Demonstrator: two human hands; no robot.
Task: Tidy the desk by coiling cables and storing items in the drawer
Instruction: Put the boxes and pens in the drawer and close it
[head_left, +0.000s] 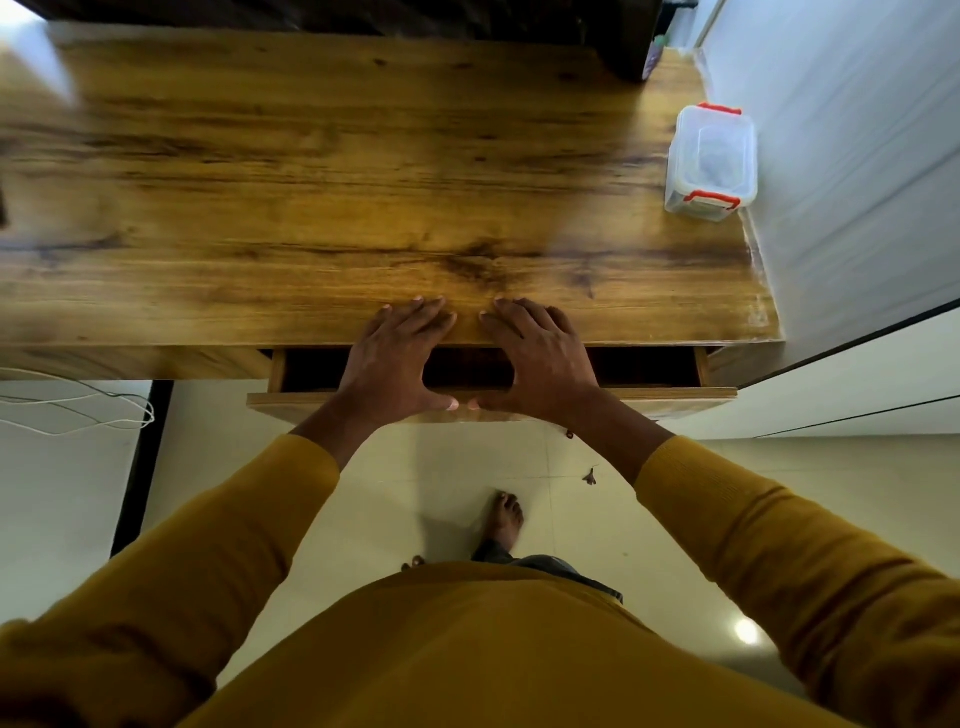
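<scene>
Fingers of both hands lie straight and spread on the front edge of the desk (363, 171), while the thumbs reach down to the top edge of the drawer (670, 396) front, so each hand spans the gap without gripping anything. The left hand (395, 358) and the right hand (537, 358) sit side by side near the drawer's middle, thumb tips almost meeting. The drawer hangs partly open under the desktop; its inside is dark and what it holds cannot be made out. It looks like a rigid wooden box on runners, probably light, and it should slide evenly if pressed at the centre of its front panel, where the thumbs already are; pushing at one end might skew it. A clear plastic container (711, 161) with red clips stands at the desk's far right, and white cables (78, 410) trail on the floor at left.
</scene>
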